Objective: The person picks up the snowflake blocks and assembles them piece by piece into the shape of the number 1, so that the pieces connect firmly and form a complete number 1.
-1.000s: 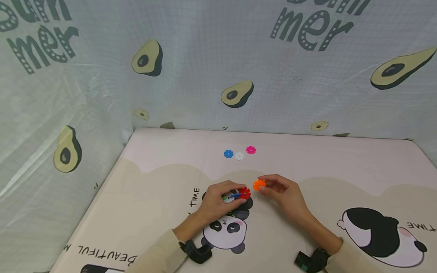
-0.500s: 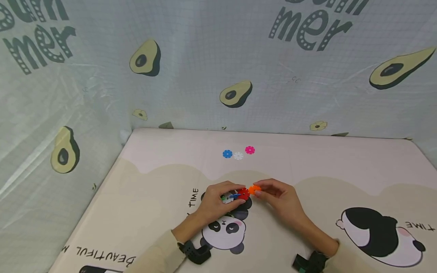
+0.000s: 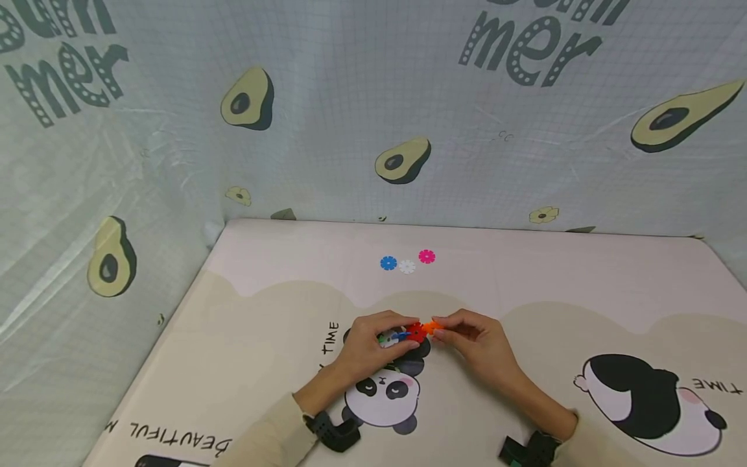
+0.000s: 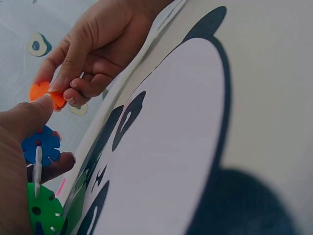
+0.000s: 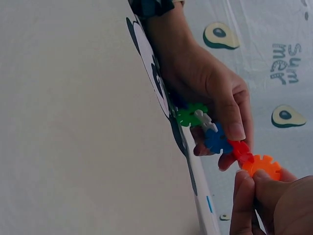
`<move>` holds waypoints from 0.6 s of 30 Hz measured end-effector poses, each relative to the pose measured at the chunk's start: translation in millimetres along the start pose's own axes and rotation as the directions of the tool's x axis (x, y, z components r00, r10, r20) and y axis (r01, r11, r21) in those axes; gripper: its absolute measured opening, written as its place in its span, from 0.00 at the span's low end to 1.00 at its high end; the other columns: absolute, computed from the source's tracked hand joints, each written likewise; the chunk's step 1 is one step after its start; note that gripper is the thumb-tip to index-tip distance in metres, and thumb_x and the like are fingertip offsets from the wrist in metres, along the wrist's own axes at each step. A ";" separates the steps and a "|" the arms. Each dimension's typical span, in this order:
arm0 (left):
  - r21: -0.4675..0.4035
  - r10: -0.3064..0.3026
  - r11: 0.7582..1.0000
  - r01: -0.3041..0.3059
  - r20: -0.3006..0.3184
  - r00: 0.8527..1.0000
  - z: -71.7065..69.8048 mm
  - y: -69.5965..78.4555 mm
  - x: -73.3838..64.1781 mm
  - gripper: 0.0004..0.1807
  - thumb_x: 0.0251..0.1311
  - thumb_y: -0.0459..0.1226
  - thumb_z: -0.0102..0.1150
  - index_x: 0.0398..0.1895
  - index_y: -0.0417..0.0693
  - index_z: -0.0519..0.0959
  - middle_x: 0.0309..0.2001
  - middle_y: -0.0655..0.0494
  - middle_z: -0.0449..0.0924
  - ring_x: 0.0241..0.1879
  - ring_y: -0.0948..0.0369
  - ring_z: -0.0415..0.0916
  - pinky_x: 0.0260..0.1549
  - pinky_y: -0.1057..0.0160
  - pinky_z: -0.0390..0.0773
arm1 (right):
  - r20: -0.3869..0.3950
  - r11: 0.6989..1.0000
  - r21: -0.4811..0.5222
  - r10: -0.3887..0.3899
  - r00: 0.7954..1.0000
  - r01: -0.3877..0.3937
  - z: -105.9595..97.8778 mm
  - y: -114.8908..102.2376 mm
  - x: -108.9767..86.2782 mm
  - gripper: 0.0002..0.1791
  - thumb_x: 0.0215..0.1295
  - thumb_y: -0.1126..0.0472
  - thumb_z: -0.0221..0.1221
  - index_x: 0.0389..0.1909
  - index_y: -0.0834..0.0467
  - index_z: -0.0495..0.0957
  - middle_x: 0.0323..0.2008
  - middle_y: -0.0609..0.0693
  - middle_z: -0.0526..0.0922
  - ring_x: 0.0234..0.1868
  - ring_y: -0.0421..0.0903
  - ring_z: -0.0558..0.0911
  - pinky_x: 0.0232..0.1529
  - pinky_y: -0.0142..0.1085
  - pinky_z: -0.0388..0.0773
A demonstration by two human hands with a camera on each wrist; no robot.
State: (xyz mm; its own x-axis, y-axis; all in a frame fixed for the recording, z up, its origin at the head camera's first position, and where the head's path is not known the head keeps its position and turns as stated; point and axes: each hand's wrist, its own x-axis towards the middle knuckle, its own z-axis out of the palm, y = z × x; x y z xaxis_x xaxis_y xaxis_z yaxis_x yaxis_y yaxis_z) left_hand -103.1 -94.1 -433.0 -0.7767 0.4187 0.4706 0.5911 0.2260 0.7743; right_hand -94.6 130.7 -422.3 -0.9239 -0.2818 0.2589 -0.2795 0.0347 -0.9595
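My left hand (image 3: pixel 373 340) pinches the red notched disc (image 3: pixel 415 332) between thumb and fingers. That red disc ends a chain of slotted plastic snowflake discs: a blue disc (image 5: pixel 218 140), a white disc (image 5: pixel 203 119) and a green disc (image 5: pixel 191 114) show behind it under the palm. My right hand (image 3: pixel 478 334) pinches an orange disc (image 5: pixel 264 167) by its outer side. In the right wrist view the orange disc's edge meets the red disc's edge, the two set at an angle to each other. The left wrist view shows the red disc mostly hidden by my left thumb.
Farther back on the table lie three loose discs: a blue one (image 3: pixel 388 263), a white one (image 3: pixel 407 266) and a pink one (image 3: pixel 427 257). A printed cloth (image 3: pixel 262 389) with pandas covers the table. Behind it hangs an avocado-patterned curtain (image 3: pixel 327 97).
My right hand has brought the orange disc leftward and slightly down to the red disc's edge, and turned it. My left hand keeps its hold on the chain, nearly still.
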 end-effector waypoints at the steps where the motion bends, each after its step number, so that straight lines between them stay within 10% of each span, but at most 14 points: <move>1: -0.003 -0.003 1.000 0.003 0.001 1.000 0.0 0.1 0.1 0.19 0.52 0.34 0.71 0.48 0.39 0.82 0.42 0.55 0.84 0.42 0.65 0.80 0.42 0.64 0.79 | 0.005 1.000 0.011 -0.009 1.000 0.008 -0.2 0.3 -0.1 0.10 0.55 0.74 0.65 0.40 0.67 0.82 0.40 0.59 0.84 0.36 0.49 0.85 0.37 0.36 0.81; 18: -0.007 -0.008 1.000 0.008 0.020 1.000 -0.6 1.3 1.1 0.19 0.51 0.35 0.71 0.48 0.40 0.83 0.42 0.56 0.84 0.43 0.65 0.80 0.44 0.65 0.78 | 0.060 0.996 0.091 -0.007 0.998 0.001 2.6 2.1 -0.2 0.11 0.55 0.77 0.63 0.40 0.70 0.81 0.41 0.63 0.82 0.35 0.51 0.85 0.36 0.42 0.81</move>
State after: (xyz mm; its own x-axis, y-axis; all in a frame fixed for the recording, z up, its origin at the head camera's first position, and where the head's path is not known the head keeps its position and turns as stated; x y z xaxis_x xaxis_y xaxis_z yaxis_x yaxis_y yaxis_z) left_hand -103.3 -93.9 -431.3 -0.7768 0.4345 0.4559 0.5832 0.2230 0.7811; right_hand -94.3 128.3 -424.7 -0.9047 -0.3389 0.2581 -0.2555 -0.0530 -0.9653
